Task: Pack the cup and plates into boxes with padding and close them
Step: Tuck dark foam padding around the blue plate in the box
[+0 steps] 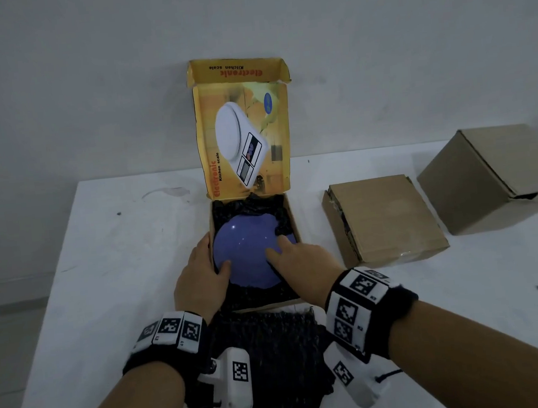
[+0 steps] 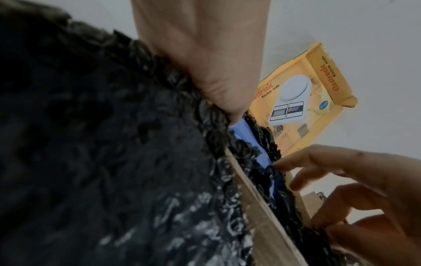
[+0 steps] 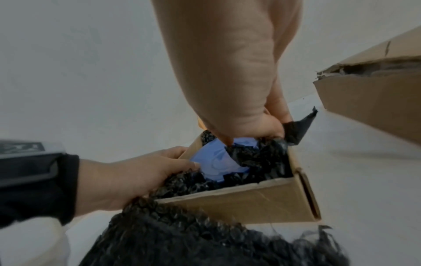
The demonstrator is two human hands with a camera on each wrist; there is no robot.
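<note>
A blue plate (image 1: 248, 245) lies in the open yellow kitchen-scale box (image 3: 250, 203), bedded on black bubble wrap (image 1: 248, 210). The box lid (image 1: 244, 133) stands upright behind it. My left hand (image 1: 202, 272) sits at the box's left wall, its thumb lying on the plate and its fingers along the outside of the wall. My right hand (image 1: 294, 254) rests with extended fingers on the plate's right part, and in the right wrist view its fingertips (image 3: 271, 129) touch the wrap at the plate's edge. A long flap of the wrap (image 1: 265, 352) hangs over the front wall towards me.
Two shut brown cardboard boxes stand on the white table (image 1: 117, 251) to the right: a flat one (image 1: 384, 219) close to the open box and a taller one (image 1: 495, 175) further right. A pale wall rises behind the table.
</note>
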